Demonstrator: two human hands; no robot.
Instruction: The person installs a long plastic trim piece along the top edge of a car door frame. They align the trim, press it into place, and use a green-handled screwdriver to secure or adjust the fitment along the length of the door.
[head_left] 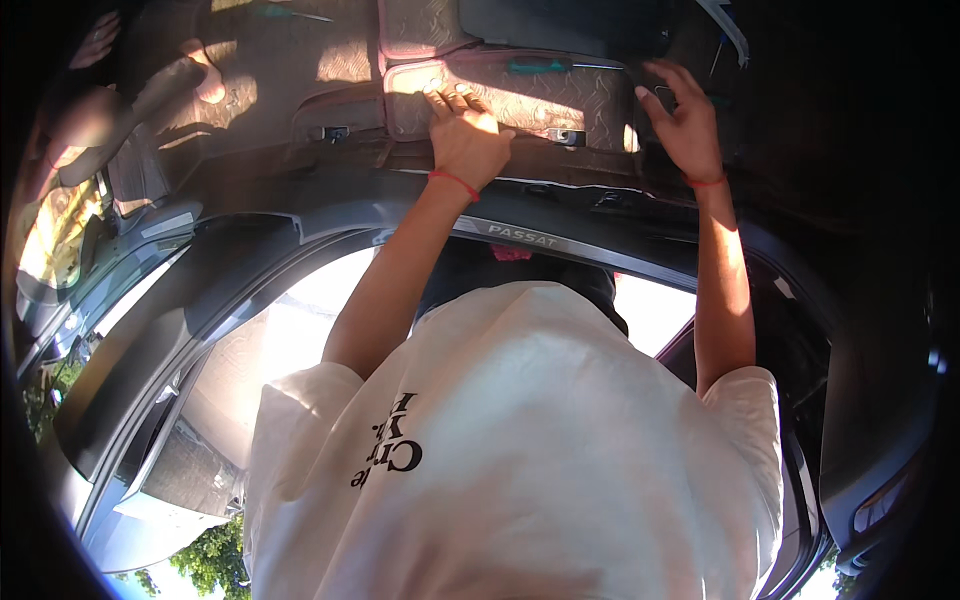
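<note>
My left hand [470, 140] lies palm down, fingers spread, on a brown patterned floor mat [545, 95] with a reddish border. My right hand [688, 125] is at the mat's right end, with thumb and fingers apart. Nothing shows clearly in its grasp, though deep shadow hides the area by its fingertips. A screwdriver with a green handle [540, 66] lies across the far part of the mat, its shaft pointing right towards my right hand. Between my hands, a small metal bracket [567, 137] sits at the mat's near edge.
The car's door sill [520, 236] runs below my forearms. Another metal bracket [335, 132] is to the left. A second green-handled tool [278, 11] lies at the far left. Another person [85, 125] is at the left edge, beside the open car door [170, 380].
</note>
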